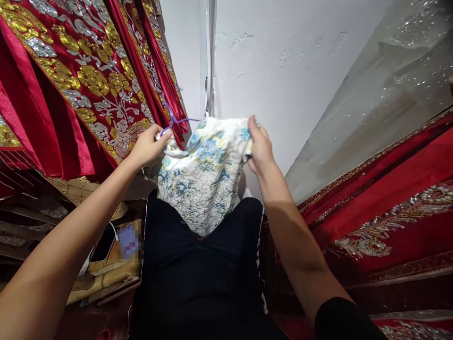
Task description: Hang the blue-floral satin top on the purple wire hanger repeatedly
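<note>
A floral garment is gripped by the fingers of the left hand and right hand, a purple hanger by the left.

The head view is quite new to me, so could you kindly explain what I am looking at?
Of course. There is no machine here: a person works bare-handed, and the single picture comes from a camera worn on their head, looking forward and down. The left hand holds a purple hanger at the edge of a floral garment; the right hand grips the garment's upper corner. At lower left, a wooden surface bears a device with a lit screen, partly blurred out. Red embroidered clothing shows on the left; sheer, sparkling fabric and more red cloth are on the right.
</note>
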`<state>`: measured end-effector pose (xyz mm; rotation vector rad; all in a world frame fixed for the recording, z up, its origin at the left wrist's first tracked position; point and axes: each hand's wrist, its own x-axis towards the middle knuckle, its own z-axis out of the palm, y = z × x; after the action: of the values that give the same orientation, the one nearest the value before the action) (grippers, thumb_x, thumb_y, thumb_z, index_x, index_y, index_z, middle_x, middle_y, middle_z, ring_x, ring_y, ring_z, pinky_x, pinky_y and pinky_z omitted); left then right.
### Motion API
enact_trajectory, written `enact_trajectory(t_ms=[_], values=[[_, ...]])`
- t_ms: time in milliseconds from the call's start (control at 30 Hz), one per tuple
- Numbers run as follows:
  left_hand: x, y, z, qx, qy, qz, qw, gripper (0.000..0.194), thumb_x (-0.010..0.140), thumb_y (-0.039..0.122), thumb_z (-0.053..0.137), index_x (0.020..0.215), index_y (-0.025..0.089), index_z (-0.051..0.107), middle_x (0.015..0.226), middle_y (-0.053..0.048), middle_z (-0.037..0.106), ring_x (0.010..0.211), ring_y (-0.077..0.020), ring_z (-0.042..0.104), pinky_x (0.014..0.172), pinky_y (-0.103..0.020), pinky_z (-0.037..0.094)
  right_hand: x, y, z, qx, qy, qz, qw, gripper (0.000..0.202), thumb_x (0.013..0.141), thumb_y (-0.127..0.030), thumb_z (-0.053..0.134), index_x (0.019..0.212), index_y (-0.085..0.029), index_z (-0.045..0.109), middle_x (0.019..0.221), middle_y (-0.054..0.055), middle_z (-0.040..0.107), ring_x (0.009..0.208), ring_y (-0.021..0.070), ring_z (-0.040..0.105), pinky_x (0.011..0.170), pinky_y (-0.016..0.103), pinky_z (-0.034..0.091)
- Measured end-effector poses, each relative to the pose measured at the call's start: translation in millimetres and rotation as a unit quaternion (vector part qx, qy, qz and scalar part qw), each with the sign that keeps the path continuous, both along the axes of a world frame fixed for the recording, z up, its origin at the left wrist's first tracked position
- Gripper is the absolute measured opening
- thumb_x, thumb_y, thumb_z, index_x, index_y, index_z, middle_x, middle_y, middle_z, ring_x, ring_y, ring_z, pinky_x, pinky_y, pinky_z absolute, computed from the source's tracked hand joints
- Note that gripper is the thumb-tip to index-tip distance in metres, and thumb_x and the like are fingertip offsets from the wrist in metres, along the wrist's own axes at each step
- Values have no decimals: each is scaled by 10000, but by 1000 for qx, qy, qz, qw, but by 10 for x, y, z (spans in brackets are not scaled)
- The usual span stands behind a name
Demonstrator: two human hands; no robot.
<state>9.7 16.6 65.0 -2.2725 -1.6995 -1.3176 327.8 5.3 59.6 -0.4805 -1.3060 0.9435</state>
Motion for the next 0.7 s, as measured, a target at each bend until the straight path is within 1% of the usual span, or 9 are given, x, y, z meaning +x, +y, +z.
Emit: enact_trajectory(t_ms=[67, 133, 200, 267, 333, 433, 500, 567, 700], values=[[-68, 12, -105, -10, -8, 5, 1000, 390, 923, 529, 536, 734, 189, 533, 656, -6, 523, 639, -157, 449, 624, -286, 338, -61, -217, 5, 4, -109, 117, 987, 573, 815, -705, 644, 1102, -209, 677, 1115, 81, 709, 1119, 234, 656, 957, 389, 556], [-100, -14, -228, -32, -51, -30, 998, 429, 944, 524, 504, 673, 191, 498, 606, 8, 467, 591, -140, 405, 592, -277, 325, -40, -397, -48, -11, -230, 266, 936, 687, 766, -772, 639, 1124, -189, 698, 1104, 100, 718, 1027, 231, 682, 903, 375, 575], [-51, -86, -316, -57, -122, -97, 986, 445, 955, 553, 485, 706, 189, 541, 624, 5, 490, 579, -134, 423, 582, -271, 345, -2, -461, -149, -37, -295, 351, 888, 773, 777, -830, 550, 1137, -164, 709, 1096, 131, 723, 968, 241, 695, 869, 392, 579], [103, -206, -331, -69, -171, -172, 968, 454, 945, 594, 497, 793, 185, 622, 710, -21, 580, 632, -146, 507, 625, -278, 409, -12, -389, -284, -52, -293, 299, 907, 730, 844, -789, 505, 1173, -166, 695, 1133, 144, 713, 983, 243, 690, 887, 404, 561], [352, -366, -271, -71, -183, -245, 949, 490, 921, 639, 519, 847, 183, 683, 830, -60, 659, 767, -184, 603, 745, -309, 477, -83, -231, -429, -40, -275, 151, 949, 607, 883, -675, 576, 1264, -208, 648, 1280, 129, 657, 1101, 235, 646, 954, 392, 520], [787, -621, -102, -100, -201, -344, 912, 537, 859, 697, 576, 845, 183, 730, 996, -106, 709, 1036, -269, 652, 957, -376, 487, -202, -14, -606, 12, -279, -7, 960, 552, 867, -598, 650, 1299, -256, 618, 1409, 79, 568, 1254, 227, 542, 1034, 354, 447], [994, -735, 8, -130, -235, -372, 889, 518, 817, 689, 641, 823, 180, 735, 1046, -116, 716, 1129, -307, 643, 1003, -401, 483, -189, 29, -677, 19, -286, -18, 958, 484, 870, -634, 615, 1103, -216, 687, 1177, 60, 667, 1103, 213, 600, 938, 314, 477], [1050, -758, 82, -159, -254, -387, 872, 437, 771, 603, 748, 867, 177, 741, 1091, -116, 720, 1176, -329, 632, 1024, -419, 482, -49, -15, -722, -14, -288, 2, 958, 479, 850, -663, 619, 848, -187, 671, 827, 20, 653, 812, 173, 611, 745, 274, 487], [716, -577, 39, -222, -289, -353, 861, 487, 643, 339, 898, 1072, 186, 726, 1175, -113, 716, 1185, -326, 643, 1041, -446, 494, 533, -181, -807, -86, -160, -43, 982, 446, 749, -601, 766, 696, -190, 603, 631, -20, 574, 548, 116, 507, 536, 245, 405]])
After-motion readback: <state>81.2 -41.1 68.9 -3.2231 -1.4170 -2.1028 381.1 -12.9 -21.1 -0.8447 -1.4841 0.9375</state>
